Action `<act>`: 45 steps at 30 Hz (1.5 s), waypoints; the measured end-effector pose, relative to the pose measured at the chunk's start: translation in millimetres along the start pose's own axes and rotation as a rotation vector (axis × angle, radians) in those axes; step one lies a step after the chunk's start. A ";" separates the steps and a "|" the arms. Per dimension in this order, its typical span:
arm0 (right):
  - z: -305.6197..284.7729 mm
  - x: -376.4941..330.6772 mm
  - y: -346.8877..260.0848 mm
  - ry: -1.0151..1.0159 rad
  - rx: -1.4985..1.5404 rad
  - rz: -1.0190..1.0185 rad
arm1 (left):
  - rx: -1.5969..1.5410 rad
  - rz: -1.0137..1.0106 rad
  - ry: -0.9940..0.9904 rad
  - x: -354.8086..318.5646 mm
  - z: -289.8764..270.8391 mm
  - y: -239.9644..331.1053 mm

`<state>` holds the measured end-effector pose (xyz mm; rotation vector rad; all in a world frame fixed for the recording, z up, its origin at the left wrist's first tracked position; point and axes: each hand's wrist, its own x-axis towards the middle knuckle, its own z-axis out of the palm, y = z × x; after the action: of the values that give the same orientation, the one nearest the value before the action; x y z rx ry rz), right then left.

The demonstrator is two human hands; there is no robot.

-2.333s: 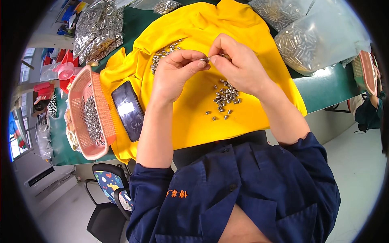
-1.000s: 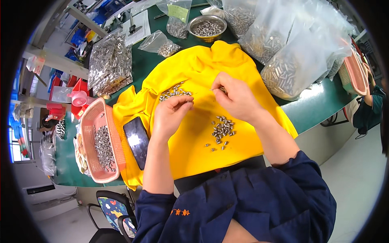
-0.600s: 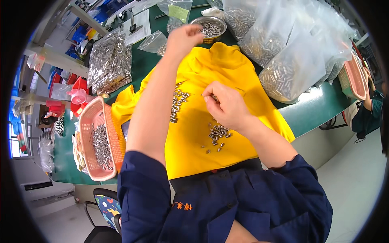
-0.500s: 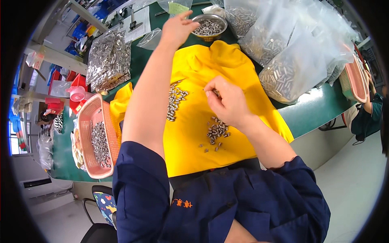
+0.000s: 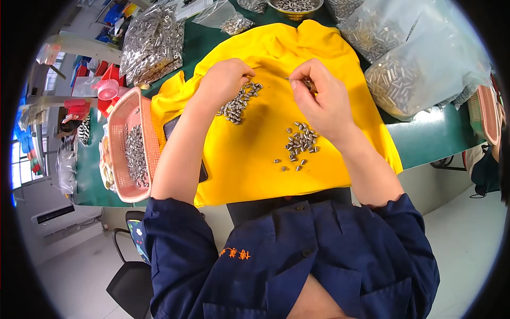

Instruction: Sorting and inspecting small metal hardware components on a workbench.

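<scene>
A yellow cloth [image 5: 260, 175] lies on the green table, with two heaps of small silver metal pins on it. At the upper end of the left heap [image 5: 234, 109] is my left hand [image 5: 223, 80], its fingers bent together; what they hold, if anything, is hidden. My right hand [image 5: 325, 98] is closed above the right heap [image 5: 301, 141]. Several small metal pins [image 5: 308, 83] show in its curled fingers, and a tiny piece sticks out at the thumb and forefinger tips. A few loose pins lie at the near side of the right heap.
A pink basket [image 5: 117, 159] holding metal parts stands at left. Beyond the cloth are a steel bowl [image 5: 311, 15] of parts, a large bag of parts [image 5: 154, 45] and a smaller bag [image 5: 212, 15]. Big clear bags [image 5: 398, 80] crowd the right. A dark flat object [image 5: 204, 173] shows by my left forearm.
My left hand has come back from beside the steel bowl to the left heap. My right hand stays closed near the right heap. The whole view has shifted.
</scene>
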<state>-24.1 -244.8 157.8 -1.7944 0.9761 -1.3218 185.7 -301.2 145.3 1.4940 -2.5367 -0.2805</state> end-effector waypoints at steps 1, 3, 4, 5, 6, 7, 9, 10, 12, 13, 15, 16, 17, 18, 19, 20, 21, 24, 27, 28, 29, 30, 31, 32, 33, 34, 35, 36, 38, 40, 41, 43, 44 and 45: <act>0.9 -0.6 0.2 -0.012 0.000 -0.005 | 0.001 -0.001 0.002 -1.4 2.4 -1.7; 0.9 -0.8 -0.1 -0.003 -0.015 0.006 | 0.117 -0.007 -0.109 1.9 3.9 3.0; 1.5 -0.8 -0.5 0.001 -0.025 0.015 | 0.115 -0.003 -0.109 1.6 4.5 2.9; 1.1 -1.0 -1.2 0.003 -0.028 0.016 | 0.116 -0.015 -0.104 1.2 4.8 2.9; 1.1 -1.1 -2.0 -0.009 -0.022 0.026 | 0.117 -0.029 -0.100 -0.1 5.1 2.4; 1.4 -1.4 -2.7 -0.022 -0.015 0.035 | 0.116 -0.030 -0.101 -2.4 5.3 1.0; 0.7 -0.9 -3.3 -0.030 -0.004 0.042 | 0.078 -0.030 -0.015 -5.1 1.7 2.4; 0.7 -0.8 -3.8 -0.039 0.007 0.047 | 0.078 -0.033 -0.018 -9.3 1.2 4.5; -2.4 -1.0 -0.5 -0.026 0.066 0.086 | -0.692 -0.359 0.169 -14.6 -3.0 28.0; -2.3 -1.2 2.4 -0.026 0.130 0.117 | -0.994 -0.338 0.142 -19.0 2.2 35.5; -1.2 -1.0 5.8 -0.069 0.114 0.104 | -1.401 -0.296 0.155 -33.0 13.2 51.0; -1.5 -0.7 8.2 -0.112 0.091 0.087 | -1.517 -0.274 0.165 -35.0 20.9 55.5; -0.6 -0.8 7.4 -0.120 0.089 0.097 | -1.632 -0.258 0.183 -39.4 25.6 59.8; 0.5 -0.2 6.0 -0.155 0.078 0.130 | -1.641 -0.254 0.198 -41.9 27.3 62.0; 1.3 -0.3 4.6 -0.190 0.067 0.163 | -1.610 -0.262 0.185 -43.3 25.7 62.1; 0.9 0.1 3.6 -0.198 0.060 0.170 | -1.581 -0.264 0.174 -42.6 23.4 61.0; 0.4 0.5 2.5 -0.224 0.032 0.173 | -1.577 -0.262 0.174 -42.5 22.7 60.5; 2.3 -0.4 2.1 -0.250 -0.002 0.177 | -1.560 -0.268 0.177 -44.5 24.4 60.9; 3.9 -1.9 2.3 -0.269 -0.044 0.161 | -1.501 -0.301 0.179 -45.0 25.1 60.8; 4.6 -2.4 2.3 -0.287 -0.082 0.143 | -1.502 -0.304 0.184 -45.7 24.5 61.8; 5.4 -3.4 2.6 -0.292 -0.083 0.142 | -1.383 -0.328 0.179 -45.5 24.5 63.3; 6.4 -4.8 2.7 -0.293 -0.214 0.077 | -1.264 -0.351 0.172 -44.8 24.2 64.9; 7.4 -5.7 3.2 -0.293 -0.344 0.011 | -1.265 -0.352 0.175 -42.9 23.4 66.9; 8.8 -6.6 3.6 -0.294 -0.344 0.013 | -1.167 -0.363 0.203 -41.5 22.0 69.4; 10.3 -6.9 4.4 -0.267 -0.354 -0.012 | -1.068 -0.373 0.230 -41.1 21.3 71.0; 11.3 -7.6 5.4 -0.240 -0.364 -0.037 | -1.069 -0.374 0.227 -42.6 22.1 72.0; 12.2 -8.0 7.9 -0.236 -0.366 -0.040 | -1.044 -0.368 0.225 -43.0 23.0 72.2; 13.2 -8.9 11.0 -0.247 -0.377 -0.027 | -1.019 -0.363 0.222 -42.7 23.7 72.1; 12.0 -7.9 11.0 -0.259 -0.387 -0.014 | -0.898 -0.316 0.234 -41.8 24.6 69.4; 6.6 -4.5 5.6 -0.225 -0.323 0.078 | -0.857 -0.406 0.233 -42.6 22.6 61.9; 2.9 -2.6 4.9 -0.223 -0.323 0.075 | -0.931 -0.534 0.222 -42.1 18.5 53.2; -3.5 0.7 5.5 -0.106 -0.168 0.122 | -1.145 -0.462 0.240 -44.5 23.6 42.1; -2.0 0.1 7.2 -0.118 -0.142 0.099 | -1.294 -0.401 0.288 -42.6 24.2 49.3; 0.1 -0.8 8.2 -0.112 -0.145 0.101 | -1.444 -0.337 0.335 -41.9 23.7 55.8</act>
<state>-25.5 -248.1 150.3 -1.8791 1.1097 -1.1003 152.6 -236.2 134.0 1.0808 -1.1232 -1.3602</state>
